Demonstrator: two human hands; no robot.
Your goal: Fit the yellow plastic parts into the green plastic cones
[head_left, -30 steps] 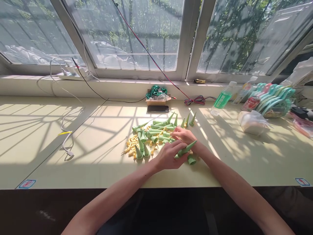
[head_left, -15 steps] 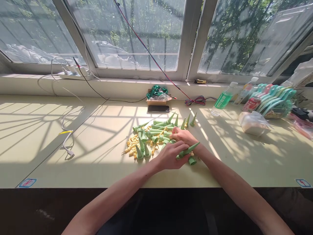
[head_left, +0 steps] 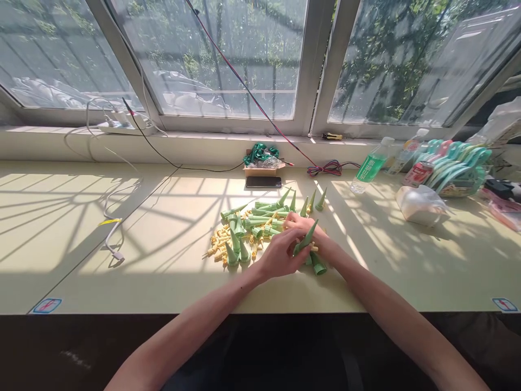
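Note:
My left hand (head_left: pixel 282 254) is closed around a green plastic cone spike (head_left: pixel 307 239), its tip pointing up and to the right. Behind it, my right hand (head_left: pixel 303 222) reaches over the right side of the pile with its fingers curled; the left hand partly covers it, and what it grips is hidden. Around both hands lie several green cone spikes (head_left: pixel 260 222), some lying down and some upright. Small yellow plastic pieces (head_left: pixel 220 243) are heaped on the left of the pile. Another green cone (head_left: pixel 318 264) lies just below the right wrist.
A phone (head_left: pixel 264 182) lies before a small box of green material (head_left: pixel 262 157). To the right stand a green-labelled bottle (head_left: pixel 370 167), a can (head_left: pixel 418 174), a tissue pack (head_left: pixel 422 205) and a basket of teal items (head_left: pixel 464 171). A white cable (head_left: pixel 112 233) lies left.
The cone in my left hand has tilted from nearly level to more upright, its tip moving up and left. My right hand stays over the pile.

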